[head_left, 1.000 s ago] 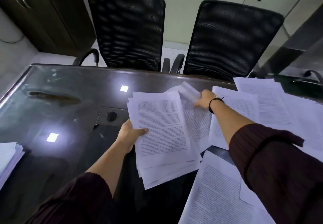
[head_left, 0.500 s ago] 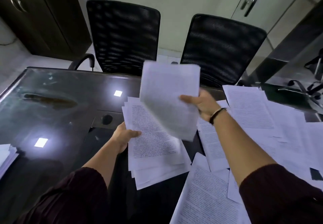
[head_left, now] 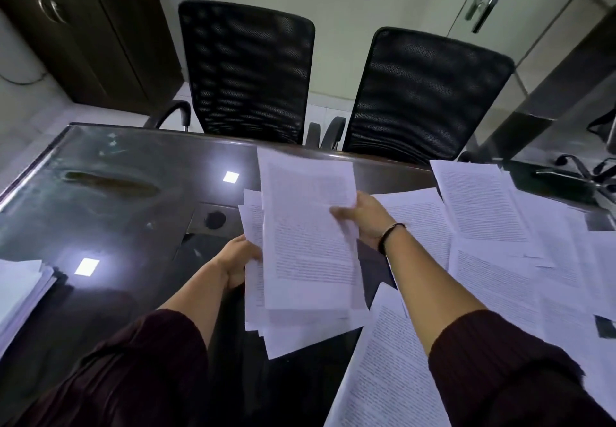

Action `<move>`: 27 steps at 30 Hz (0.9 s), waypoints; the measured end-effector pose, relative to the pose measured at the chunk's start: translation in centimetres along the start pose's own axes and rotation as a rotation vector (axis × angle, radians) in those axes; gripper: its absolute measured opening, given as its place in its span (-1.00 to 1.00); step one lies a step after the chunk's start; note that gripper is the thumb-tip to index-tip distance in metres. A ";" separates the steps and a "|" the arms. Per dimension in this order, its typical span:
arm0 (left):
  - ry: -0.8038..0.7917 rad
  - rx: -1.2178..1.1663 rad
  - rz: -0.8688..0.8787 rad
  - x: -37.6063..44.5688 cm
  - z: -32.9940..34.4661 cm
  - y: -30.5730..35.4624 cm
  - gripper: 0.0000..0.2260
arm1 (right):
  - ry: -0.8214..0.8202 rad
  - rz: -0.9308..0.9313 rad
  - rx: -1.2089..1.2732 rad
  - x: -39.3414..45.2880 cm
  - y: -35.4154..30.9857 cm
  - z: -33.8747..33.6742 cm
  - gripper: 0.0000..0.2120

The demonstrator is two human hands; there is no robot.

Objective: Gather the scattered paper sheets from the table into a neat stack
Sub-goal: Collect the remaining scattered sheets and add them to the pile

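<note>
1. A messy paper stack point(head_left: 293, 330) is clamped at its left edge by the left hand point(head_left: 237, 261), above the dark desk point(head_left: 133, 193).
2. A printed sheet point(head_left: 308, 226) is pinched in the grip of the right hand point(head_left: 365, 216), over the stack.
3. Loose sheets point(head_left: 493, 260) are spread on the desk at the right.

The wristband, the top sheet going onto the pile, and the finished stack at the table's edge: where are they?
wristband point(head_left: 390, 233), head view, on the dark band at the right wrist
top sheet point(head_left: 306, 226), head view, middle of its printed face
finished stack point(head_left: 20, 288), head view, on its top sheet
</note>
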State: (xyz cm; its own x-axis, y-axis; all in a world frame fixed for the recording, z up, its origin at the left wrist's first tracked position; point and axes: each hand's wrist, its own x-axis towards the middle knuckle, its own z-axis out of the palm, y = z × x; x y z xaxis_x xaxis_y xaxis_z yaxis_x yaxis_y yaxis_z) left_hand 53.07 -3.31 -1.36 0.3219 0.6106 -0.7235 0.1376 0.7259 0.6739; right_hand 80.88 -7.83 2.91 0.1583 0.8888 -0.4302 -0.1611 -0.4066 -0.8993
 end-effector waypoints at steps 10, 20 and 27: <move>0.131 0.119 0.117 0.3 2.1 -1.4 -0.68 | 0.744 -0.067 -0.614 -1.0 5.5 -0.5 -0.38; 0.150 0.143 0.113 0.6 1.9 -1.5 -0.70 | 0.652 0.121 -1.361 -2.8 3.6 -5.2 -0.78; 0.126 -0.016 0.015 1.1 1.3 -0.9 -0.77 | 0.513 -0.683 -1.250 -4.0 1.1 0.3 -0.69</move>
State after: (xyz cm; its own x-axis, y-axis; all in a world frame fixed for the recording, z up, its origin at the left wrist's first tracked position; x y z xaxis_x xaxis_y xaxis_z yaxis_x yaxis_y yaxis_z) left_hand 54.53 -3.71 -2.56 0.2031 0.6557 -0.7272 0.1180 0.7209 0.6829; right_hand 79.78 -11.72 3.65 0.2130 0.9151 0.3425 0.9464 -0.1061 -0.3050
